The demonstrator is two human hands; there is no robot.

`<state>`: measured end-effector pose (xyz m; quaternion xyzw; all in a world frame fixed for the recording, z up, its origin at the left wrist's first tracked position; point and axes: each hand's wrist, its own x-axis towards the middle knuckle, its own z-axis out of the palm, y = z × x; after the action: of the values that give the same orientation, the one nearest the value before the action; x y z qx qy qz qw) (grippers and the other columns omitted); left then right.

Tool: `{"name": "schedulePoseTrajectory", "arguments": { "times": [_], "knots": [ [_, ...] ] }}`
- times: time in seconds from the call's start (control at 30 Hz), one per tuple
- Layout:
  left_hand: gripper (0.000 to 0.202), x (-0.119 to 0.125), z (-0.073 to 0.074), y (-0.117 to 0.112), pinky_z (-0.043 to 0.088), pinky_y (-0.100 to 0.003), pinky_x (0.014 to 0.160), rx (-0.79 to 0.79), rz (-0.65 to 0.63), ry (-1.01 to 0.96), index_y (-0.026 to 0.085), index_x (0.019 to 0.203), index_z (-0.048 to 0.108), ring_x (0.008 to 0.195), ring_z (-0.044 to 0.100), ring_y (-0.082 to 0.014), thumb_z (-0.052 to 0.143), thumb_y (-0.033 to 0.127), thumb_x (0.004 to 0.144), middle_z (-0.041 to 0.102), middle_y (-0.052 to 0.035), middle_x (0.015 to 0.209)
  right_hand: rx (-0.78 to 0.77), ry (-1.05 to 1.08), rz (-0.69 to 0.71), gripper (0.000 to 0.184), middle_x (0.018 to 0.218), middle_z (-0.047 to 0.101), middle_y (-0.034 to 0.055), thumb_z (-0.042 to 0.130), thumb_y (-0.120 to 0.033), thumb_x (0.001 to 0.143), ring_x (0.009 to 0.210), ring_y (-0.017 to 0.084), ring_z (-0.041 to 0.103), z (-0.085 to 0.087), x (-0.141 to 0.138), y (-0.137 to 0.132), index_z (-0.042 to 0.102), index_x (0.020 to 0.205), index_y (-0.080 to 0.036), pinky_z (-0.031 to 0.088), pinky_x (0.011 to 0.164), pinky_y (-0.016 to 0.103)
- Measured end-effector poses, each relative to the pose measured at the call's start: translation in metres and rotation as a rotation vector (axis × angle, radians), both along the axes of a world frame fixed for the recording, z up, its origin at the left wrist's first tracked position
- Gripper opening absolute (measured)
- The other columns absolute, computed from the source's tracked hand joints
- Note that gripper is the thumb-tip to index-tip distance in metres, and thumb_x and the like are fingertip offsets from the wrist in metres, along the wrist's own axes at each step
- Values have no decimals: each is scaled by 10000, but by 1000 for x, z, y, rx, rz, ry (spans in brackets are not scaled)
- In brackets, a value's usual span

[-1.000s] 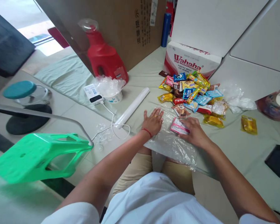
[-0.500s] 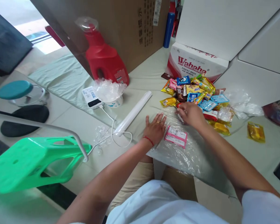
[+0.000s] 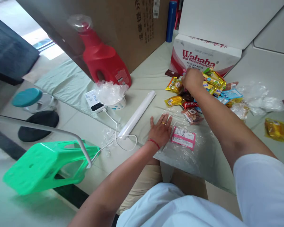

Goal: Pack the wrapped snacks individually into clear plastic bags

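My left hand (image 3: 160, 128) lies flat with fingers spread on the table, at the left edge of a clear plastic bag (image 3: 180, 156). A pink and white label (image 3: 184, 138) shows on that bag. Over the back of a heap of wrapped snacks (image 3: 214, 82), my right hand (image 3: 193, 81) is closed on a pink snack packet (image 3: 184, 72), of which only a sliver shows. Just below it are a yellow packet (image 3: 174, 101), a red packet (image 3: 188, 104) and a brown packet (image 3: 192, 116). My right hand and forearm hide part of the heap.
Behind the heap stands a Wahaba-printed carton (image 3: 203, 60). A white roll (image 3: 138, 115), a white cable (image 3: 113, 121), a tub (image 3: 117, 104) topped with plastic and a red detergent bottle (image 3: 106, 61) are to the left. Crumpled plastic (image 3: 257, 94) and a yellow packet (image 3: 275, 130) lie right.
My right hand has moved from the front of the heap to its back and taken hold of the pink packet. The brown packet now shows at the front. My left hand stays flat.
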<state>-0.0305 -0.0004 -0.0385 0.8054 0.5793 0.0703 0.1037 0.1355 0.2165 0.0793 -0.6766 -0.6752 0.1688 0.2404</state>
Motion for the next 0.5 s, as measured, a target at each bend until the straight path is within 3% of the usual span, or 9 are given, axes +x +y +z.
{"name": "schedulePoseTrajectory", "arguments": {
  "times": [0.07,0.13,0.23,0.3,0.4,0.5],
  "knots": [
    [581,0,-1,0,83,-734,1278,13,1,-18,267,1648,351,1615,254,-287,228,381,1092,296,-59,1737,116,-20,-67,360,1285,644,214,492,-252,999,1331,333,540,7,25,-37,605,1239,-7,372,1139,516],
    [579,0,-2,-1,80,-735,1277,23,1,-31,263,1644,359,1611,266,-282,240,375,1089,303,-65,1733,189,150,-136,286,1110,706,115,581,-330,951,1113,272,654,2,46,-87,659,1122,-115,507,1027,470],
    [571,0,-2,-1,75,-724,1280,33,-1,-37,272,1634,381,1608,278,-268,248,356,1085,311,-69,1729,64,637,-158,309,892,693,44,668,-491,880,834,226,675,-31,64,-176,657,975,-198,603,773,409],
    [571,1,-1,-1,75,-721,1280,35,-4,-36,273,1630,390,1607,279,-267,244,357,1084,315,-73,1727,-68,825,-159,370,898,703,38,705,-558,847,800,223,673,-59,66,-229,658,993,-222,607,721,395],
    [580,1,0,-1,77,-726,1276,34,0,-28,261,1635,380,1609,277,-268,232,367,1085,309,-83,1728,-171,647,-155,434,892,708,66,638,-617,892,813,254,666,-87,65,-281,682,1037,-210,599,773,440],
    [583,1,1,-1,80,-729,1273,22,-2,-14,265,1640,368,1609,278,-267,215,357,1085,300,-80,1732,-18,152,-127,509,1093,684,175,568,-592,951,1024,348,630,-84,68,-296,698,1203,-170,535,950,562]
  ]
}}
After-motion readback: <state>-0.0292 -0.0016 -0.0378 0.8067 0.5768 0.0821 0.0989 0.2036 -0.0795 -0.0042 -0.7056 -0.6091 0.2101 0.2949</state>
